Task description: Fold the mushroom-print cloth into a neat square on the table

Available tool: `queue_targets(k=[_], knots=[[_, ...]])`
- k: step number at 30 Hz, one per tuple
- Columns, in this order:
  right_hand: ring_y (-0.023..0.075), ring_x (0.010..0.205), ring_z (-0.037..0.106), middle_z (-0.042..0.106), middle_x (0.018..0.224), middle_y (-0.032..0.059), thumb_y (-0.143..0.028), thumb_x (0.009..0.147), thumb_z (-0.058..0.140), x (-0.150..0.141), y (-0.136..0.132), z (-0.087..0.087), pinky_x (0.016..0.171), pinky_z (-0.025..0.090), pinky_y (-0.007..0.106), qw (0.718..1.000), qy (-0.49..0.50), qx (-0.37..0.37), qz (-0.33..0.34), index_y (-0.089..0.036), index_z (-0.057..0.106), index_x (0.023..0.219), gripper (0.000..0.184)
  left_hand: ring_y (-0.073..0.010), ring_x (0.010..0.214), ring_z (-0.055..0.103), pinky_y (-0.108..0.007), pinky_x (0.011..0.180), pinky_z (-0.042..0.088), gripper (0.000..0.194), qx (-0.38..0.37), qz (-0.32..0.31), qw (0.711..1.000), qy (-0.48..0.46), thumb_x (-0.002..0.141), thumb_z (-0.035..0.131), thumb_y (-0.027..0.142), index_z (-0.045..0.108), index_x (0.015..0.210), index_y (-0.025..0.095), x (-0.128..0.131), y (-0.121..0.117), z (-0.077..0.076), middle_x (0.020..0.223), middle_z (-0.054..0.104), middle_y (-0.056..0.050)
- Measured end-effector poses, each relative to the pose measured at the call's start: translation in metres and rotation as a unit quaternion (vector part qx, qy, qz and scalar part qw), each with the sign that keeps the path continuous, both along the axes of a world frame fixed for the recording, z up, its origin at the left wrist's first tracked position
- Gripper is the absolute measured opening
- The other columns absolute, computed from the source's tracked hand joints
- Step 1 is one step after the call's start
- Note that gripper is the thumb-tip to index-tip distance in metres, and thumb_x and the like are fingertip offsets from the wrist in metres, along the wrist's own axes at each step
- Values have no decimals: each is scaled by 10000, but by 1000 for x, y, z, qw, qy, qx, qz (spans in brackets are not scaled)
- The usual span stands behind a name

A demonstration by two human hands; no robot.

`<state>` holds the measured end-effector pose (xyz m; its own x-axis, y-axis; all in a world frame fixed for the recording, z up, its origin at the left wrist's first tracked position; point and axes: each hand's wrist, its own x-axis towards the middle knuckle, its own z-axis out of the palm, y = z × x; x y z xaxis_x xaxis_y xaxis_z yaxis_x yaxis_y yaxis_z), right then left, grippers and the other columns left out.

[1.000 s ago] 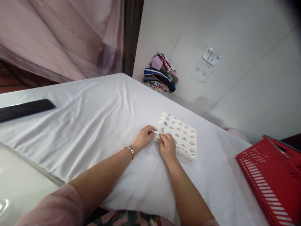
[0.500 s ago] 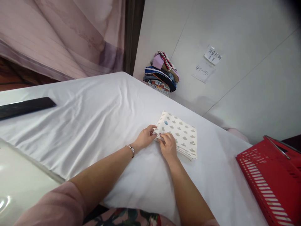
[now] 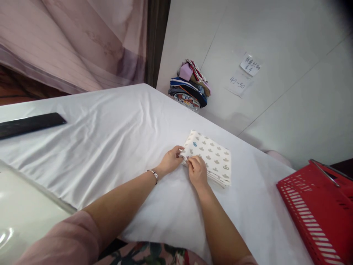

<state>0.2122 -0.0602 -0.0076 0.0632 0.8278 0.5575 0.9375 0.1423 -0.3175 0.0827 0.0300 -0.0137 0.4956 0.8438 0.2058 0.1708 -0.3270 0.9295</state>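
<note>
Because the folded cloth (image 3: 211, 154) looks soft and light, its layers may slide, so its corner is good to hold. On the table (image 3: 248, 209), my left hand (image 3: 170, 161) and right hand (image 3: 198, 173) pinch it, fingers nearly closed.

The cloth (image 3: 211, 152) lay on the surface (image 3: 116, 147), rt of ctr. Far L on it sat the slab (image 3: 30, 124); the basket (image 3: 320, 209) stood at far R, base out of view. The pile (image 3: 189, 86) was behind the far edge, support unclear. Notes (image 3: 237, 84) hung R of it, on the wall (image 3: 275, 44); curtain (image 3: 82, 40) back L.
</note>
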Motion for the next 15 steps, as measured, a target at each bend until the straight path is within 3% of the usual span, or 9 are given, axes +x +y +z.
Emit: queue_targets(k=[5,10,15], knots=[[201,874,497,585,927,69,-187,854,490,-1,-1,2,775,385,332,999,-28,-25,-7,-182,603,956,153,-108,644,520,-227,631,420,378,-14,-9,1000,-2,694,507,161,518,1069,210,-1,1,1,760,575,32],[192,852,495,581,904,62,-169,853,478,-1,0,2,764,391,326,999,-29,-29,-10,-180,620,928,161,-115,680,527,-233,650,425,426,-34,-53,998,8,724,565,293,492,1140,238,-6,1,6,810,584,32],[197,864,498,577,914,64,-158,838,481,-1,-1,3,779,400,335,999,-20,-36,-3,-185,625,964,194,-119,657,523,-243,637,415,381,-21,-15,999,28,754,545,367,520,1110,234,-4,0,5,765,569,33]])
